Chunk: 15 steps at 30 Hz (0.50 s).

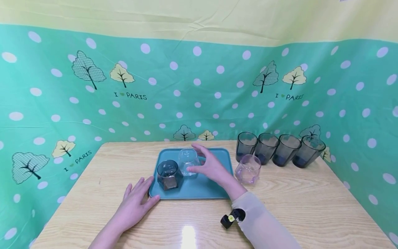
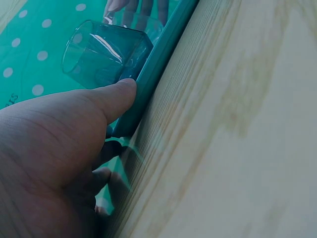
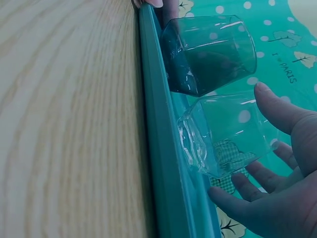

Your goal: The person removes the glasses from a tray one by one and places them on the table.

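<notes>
A teal tray (image 1: 205, 188) lies on the table, bearing a dark grey glass (image 1: 168, 174) at its left and a clear glass (image 1: 188, 160) just behind and right of it. My right hand (image 1: 212, 167) is spread around the right side of the clear glass (image 3: 223, 134), thumb and fingers extended; in the right wrist view the thumb is by the rim and the fingers lie along the far side. Whether they touch the glass I cannot tell. My left hand (image 1: 136, 204) rests at the tray's front left corner, its thumb against the rim (image 2: 143, 94) and its fingers loosely extended.
A pinkish clear glass (image 1: 248, 169) stands on the table just right of the tray. Behind it, several tall dark tumblers (image 1: 287, 150) form a row at the back right. A green polka-dot cloth (image 1: 199, 93) hangs behind the wooden table (image 1: 298, 211).
</notes>
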Motion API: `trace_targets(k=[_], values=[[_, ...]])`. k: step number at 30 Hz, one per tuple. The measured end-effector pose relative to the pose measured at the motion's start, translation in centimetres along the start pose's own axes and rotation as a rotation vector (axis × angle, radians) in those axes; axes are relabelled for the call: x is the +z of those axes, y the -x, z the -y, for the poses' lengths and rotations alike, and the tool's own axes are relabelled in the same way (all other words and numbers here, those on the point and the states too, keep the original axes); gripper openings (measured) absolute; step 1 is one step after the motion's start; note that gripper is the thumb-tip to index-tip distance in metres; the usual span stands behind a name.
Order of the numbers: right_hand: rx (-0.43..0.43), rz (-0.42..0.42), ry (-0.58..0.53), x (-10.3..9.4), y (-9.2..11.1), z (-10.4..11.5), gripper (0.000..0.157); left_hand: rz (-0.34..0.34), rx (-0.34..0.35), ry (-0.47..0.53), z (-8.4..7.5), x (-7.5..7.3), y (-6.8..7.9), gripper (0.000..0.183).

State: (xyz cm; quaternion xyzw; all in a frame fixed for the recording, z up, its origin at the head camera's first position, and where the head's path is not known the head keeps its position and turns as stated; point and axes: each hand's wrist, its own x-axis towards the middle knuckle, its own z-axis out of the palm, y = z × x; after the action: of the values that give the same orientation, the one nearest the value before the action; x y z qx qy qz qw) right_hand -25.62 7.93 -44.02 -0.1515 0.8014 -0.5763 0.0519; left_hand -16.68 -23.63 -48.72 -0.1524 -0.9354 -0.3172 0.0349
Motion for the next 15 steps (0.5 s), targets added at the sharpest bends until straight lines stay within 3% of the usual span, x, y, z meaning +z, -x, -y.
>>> trace_targets(k=[15], values=[[0.030,0.000,-0.018,0.54,0.08,-0.55,0.099,0.011,-0.011,-0.001,-0.19,-0.17,0.01,0.083]])
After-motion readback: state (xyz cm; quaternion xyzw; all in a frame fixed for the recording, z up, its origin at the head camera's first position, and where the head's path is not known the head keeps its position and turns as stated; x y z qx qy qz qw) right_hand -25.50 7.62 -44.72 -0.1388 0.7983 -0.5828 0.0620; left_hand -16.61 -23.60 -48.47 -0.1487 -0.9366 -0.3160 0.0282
